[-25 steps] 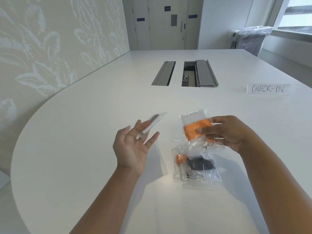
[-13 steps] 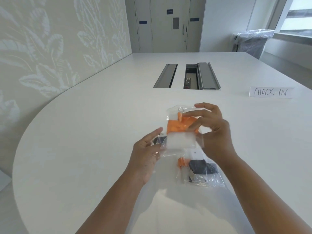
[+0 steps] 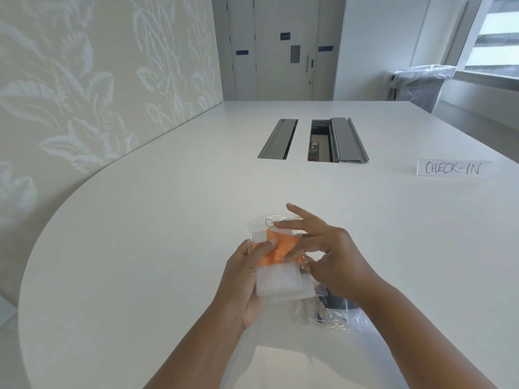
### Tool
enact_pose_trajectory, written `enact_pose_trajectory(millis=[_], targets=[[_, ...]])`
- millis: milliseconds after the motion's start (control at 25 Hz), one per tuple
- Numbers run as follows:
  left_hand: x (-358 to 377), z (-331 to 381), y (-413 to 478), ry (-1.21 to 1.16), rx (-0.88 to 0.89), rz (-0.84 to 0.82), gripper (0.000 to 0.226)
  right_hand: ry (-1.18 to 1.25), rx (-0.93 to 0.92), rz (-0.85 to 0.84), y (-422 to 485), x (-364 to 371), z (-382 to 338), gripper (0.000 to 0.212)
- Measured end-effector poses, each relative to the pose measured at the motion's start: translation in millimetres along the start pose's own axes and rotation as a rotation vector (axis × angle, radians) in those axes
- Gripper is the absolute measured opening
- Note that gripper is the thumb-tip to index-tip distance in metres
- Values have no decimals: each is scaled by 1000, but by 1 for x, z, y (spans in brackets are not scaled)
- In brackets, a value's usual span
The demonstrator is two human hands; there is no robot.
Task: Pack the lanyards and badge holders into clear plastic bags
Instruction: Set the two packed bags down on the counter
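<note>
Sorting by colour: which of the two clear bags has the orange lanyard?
The bag gripped in the left hand: the orange lanyard shows through it. The other bag, lying on the table, holds something dark.
</note>
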State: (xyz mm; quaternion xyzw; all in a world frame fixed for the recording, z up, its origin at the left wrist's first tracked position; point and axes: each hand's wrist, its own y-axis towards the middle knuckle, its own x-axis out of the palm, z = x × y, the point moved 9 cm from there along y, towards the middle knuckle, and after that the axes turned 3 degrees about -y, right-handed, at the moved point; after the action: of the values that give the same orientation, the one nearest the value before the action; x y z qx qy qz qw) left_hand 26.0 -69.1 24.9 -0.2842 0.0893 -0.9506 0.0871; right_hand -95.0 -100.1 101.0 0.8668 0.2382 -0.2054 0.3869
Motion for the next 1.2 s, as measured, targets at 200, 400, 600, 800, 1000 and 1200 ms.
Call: enact_pose_trajectory(millis=[200, 400, 600, 800, 1000, 1200], targets=[[-19, 10, 2, 46, 68, 176, 34, -13, 492, 110, -12, -51, 43, 43], [-39, 21, 0, 189, 198, 373, 86, -395, 1015, -461, -61, -48, 87, 107], [-35, 30, -4, 247, 283, 360, 74, -435, 994, -544, -59, -33, 82, 111], [-28, 25, 5, 305, 227, 222, 91, -52, 880, -232, -45, -54, 73, 81], [-18, 14, 9, 359, 99, 112, 103, 557, 703, 134, -22, -54, 47, 70], [7, -12, 4, 146, -48, -60, 56, 532, 793, 268, -25, -31, 53, 64]])
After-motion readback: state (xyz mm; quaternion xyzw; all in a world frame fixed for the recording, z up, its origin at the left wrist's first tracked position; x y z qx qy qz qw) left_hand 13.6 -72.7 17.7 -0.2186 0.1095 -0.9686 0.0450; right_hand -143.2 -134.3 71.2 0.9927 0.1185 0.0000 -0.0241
